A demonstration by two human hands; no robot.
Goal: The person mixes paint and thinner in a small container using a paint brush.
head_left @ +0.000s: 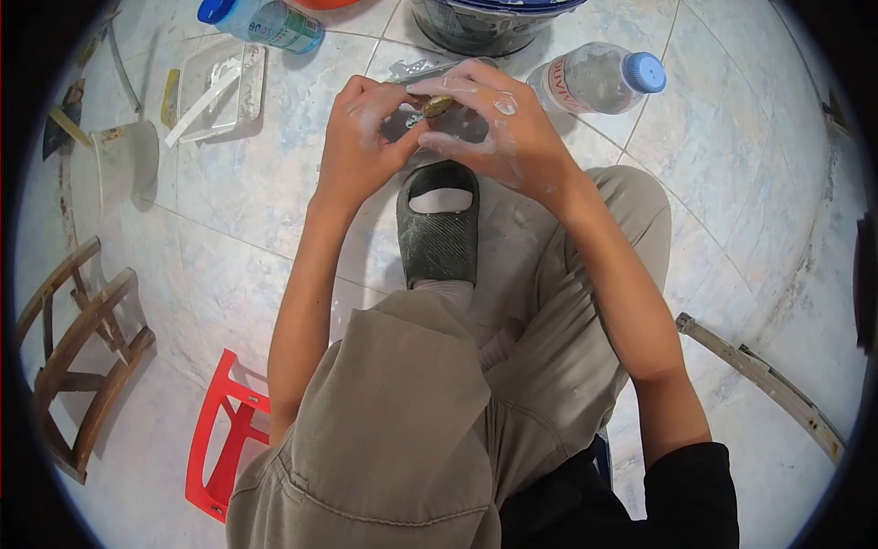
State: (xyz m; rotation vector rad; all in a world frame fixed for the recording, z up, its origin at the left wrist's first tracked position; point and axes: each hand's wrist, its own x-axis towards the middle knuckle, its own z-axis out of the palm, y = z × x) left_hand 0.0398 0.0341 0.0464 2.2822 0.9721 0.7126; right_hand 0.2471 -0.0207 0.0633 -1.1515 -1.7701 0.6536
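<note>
Both my hands meet over a dark, wet-looking tray or container near the top centre. Between their fingertips is a small brownish-yellow object (438, 107), too small to name. My left hand (370, 128) pinches it from the left, with whitish residue on the skin. My right hand (489, 119) closes round it from the right, its fingers and back smeared with white paste. Under the hands, the dark container (468, 128) is mostly hidden. A dark green slipper (441, 240) on my foot is just below them.
Clear bottle with blue cap (594, 80) lies right of my hands; blue-capped bottle (279, 26) and clear tray (247, 87) are upper left. A dark bucket (480, 32) stands at the top. Wooden frames (82, 348), a red plastic stool (206, 448) and a metal strip (768, 380) are around me.
</note>
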